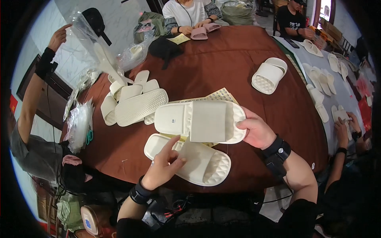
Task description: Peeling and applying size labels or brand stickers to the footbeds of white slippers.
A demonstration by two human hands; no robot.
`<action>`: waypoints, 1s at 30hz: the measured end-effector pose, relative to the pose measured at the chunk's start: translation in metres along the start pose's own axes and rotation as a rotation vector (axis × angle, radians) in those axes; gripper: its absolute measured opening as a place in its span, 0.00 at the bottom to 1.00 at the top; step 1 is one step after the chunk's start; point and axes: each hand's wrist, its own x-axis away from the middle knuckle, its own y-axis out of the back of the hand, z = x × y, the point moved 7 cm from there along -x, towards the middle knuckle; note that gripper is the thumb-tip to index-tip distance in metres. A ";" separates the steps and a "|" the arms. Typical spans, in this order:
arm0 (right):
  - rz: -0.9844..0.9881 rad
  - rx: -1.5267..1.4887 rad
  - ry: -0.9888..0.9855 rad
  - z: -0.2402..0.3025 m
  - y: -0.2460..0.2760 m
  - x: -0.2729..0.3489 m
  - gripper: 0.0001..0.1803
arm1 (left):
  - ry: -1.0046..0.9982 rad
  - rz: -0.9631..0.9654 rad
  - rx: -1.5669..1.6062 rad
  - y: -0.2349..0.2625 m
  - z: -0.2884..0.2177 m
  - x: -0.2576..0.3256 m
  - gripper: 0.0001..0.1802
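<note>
My right hand (257, 127) grips the toe end of a cream slide slipper (208, 121), thumb on top. A small round sticker (173, 120) shows on its insole near the heel. Below it, a second cream slipper (194, 160) lies on the brown cloth, partly covered by my left hand (163, 162). That hand hovers over it with index finger and thumb apart, and nothing can be made out between them. Yellowish sticker sheets (221, 95) stick out from behind the held slipper.
Several cream slippers (137, 101) are piled on the brown-covered table (206, 67) at left, beside clear bags (80, 123) and teal scissors (89, 137). A slipper pair (270, 75) sits far right. At left a person's arm (33, 91) raises a clear bag; others handle slippers.
</note>
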 end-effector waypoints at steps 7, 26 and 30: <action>0.048 0.031 -0.009 0.002 -0.011 0.005 0.34 | 0.099 0.205 0.504 -0.031 -0.023 -0.017 0.27; 0.064 0.372 -0.054 -0.005 -0.015 0.009 0.33 | -0.027 -0.158 1.030 -0.002 -0.039 0.016 0.33; 0.199 0.403 -0.119 -0.012 -0.019 0.012 0.31 | -0.015 -0.095 1.045 -0.005 -0.037 0.014 0.32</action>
